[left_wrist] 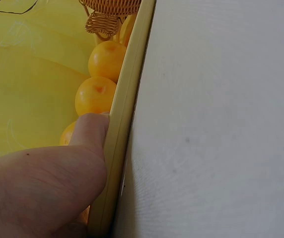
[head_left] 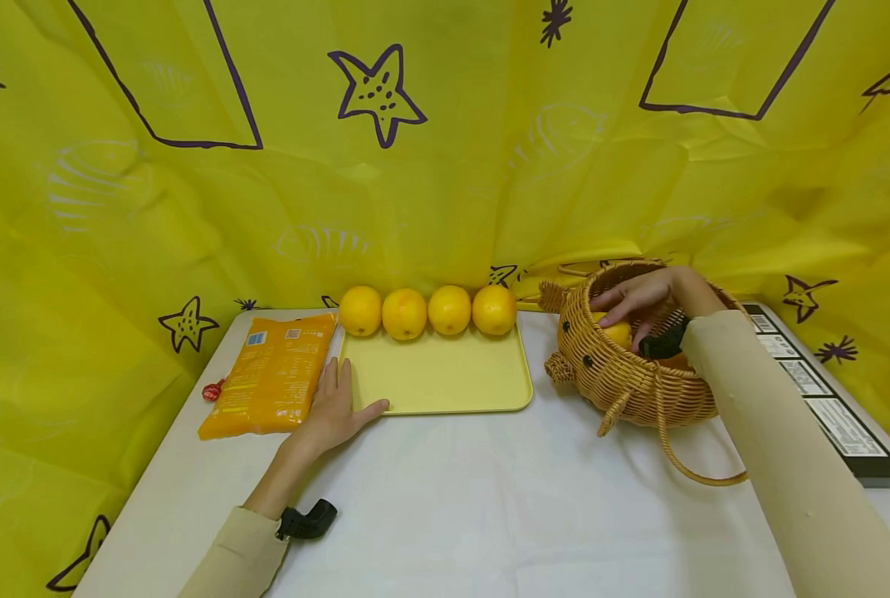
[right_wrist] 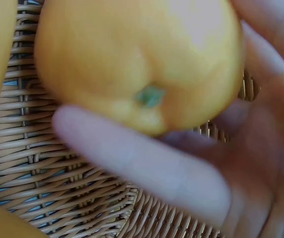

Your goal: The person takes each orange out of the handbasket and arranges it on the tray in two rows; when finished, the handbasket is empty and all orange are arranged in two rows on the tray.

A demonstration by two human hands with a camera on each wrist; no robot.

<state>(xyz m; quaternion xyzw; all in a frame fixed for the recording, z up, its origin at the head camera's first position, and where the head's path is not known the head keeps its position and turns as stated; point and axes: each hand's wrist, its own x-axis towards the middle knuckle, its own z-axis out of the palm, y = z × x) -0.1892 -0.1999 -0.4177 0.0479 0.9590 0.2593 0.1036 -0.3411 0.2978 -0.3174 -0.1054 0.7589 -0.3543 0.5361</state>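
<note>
My right hand (head_left: pixel 647 292) reaches into a wicker basket (head_left: pixel 639 390) shaped like a pig and grips an orange (head_left: pixel 618 332). In the right wrist view the thumb lies along the underside of that orange (right_wrist: pixel 142 54), near its green stem end, with fingers round the far side. Parts of other oranges show beside it inside the basket. At the left end of a yellow tray (head_left: pixel 437 374) rests my left hand (head_left: pixel 333 417), fingers straight and thumb along the front corner. Several oranges (head_left: pixel 449 311) stand in a row along the back of the tray.
An orange plastic packet (head_left: pixel 273 378) lies left of the tray, with a red-wrapped lollipop (head_left: pixel 212 390) beside it. Right of the basket is a long dark box with white labels (head_left: pixel 837 407). The basket's handle (head_left: pixel 702 477) loops onto the white table. A yellow curtain (head_left: pixel 445 183) hangs behind.
</note>
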